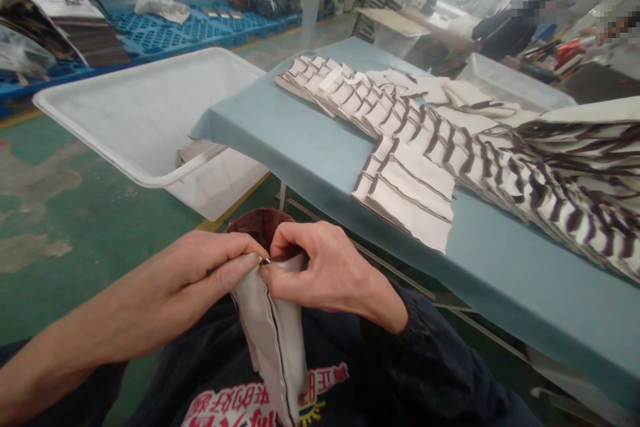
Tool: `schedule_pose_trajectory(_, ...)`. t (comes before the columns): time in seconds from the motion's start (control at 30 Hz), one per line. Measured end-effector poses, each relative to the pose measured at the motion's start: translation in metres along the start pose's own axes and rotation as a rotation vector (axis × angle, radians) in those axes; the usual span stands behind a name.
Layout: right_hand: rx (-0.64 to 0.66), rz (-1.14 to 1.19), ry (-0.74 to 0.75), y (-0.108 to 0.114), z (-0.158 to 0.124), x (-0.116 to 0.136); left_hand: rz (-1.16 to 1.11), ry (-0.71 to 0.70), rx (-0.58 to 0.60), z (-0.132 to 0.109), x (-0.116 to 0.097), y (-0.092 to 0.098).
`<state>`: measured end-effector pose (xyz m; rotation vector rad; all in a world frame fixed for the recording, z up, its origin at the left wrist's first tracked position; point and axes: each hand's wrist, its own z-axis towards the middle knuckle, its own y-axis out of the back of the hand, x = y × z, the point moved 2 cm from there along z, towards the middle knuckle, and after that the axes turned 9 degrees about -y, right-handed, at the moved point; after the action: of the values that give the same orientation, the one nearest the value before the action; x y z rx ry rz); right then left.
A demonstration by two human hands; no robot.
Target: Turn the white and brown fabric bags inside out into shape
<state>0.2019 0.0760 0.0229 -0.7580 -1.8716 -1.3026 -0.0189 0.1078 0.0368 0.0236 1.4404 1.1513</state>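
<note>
My left hand (200, 273) and my right hand (320, 273) meet low in the centre, both pinching the top edge of a pale fabric piece (277, 340) with a dark zipper seam down its middle. The piece hangs over my lap, and a dark maroon lining (257, 223) shows above my fingers. On the blue table (310, 140) to the right lies a long fanned row of similar cream pieces with dark edges (425, 147), overlapping like shingles.
A large white plastic bin (140, 113) stands left of the table on the green floor, with a few pieces at its bottom. Another white tray (510, 83) sits at the table's far side. Blue pallets, stacked goods and other people fill the background.
</note>
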Motion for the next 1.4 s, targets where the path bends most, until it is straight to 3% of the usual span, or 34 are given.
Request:
schedule_pose_trajectory(0.27, -0.129, -0.155, 0.077, -0.008, -0.007, 0.002, -0.201, 0.089, 0.062, -0.011, 0.022, -0.009)
schedule_pose_trajectory(0.47, -0.054, -0.087, 0.062, -0.001, -0.014, 0.003, -0.253, 0.086, -0.02, -0.021, 0.036, -0.018)
schedule_pose_trajectory(0.8, -0.056, 0.058, 0.141, 0.007, -0.024, 0.004, -0.128, 0.036, -0.253, -0.024, 0.025, -0.029)
schedule_pose_trajectory(1.1, 0.047, 0.308, 0.154, 0.014, -0.022, 0.007, -0.205, -0.087, -0.199, -0.019, 0.017, -0.02)
schedule_pose_trajectory(1.4, 0.058, 0.293, 0.121, 0.021, -0.025, 0.012, -0.119, -0.098, -0.14, -0.002, -0.008, -0.008)
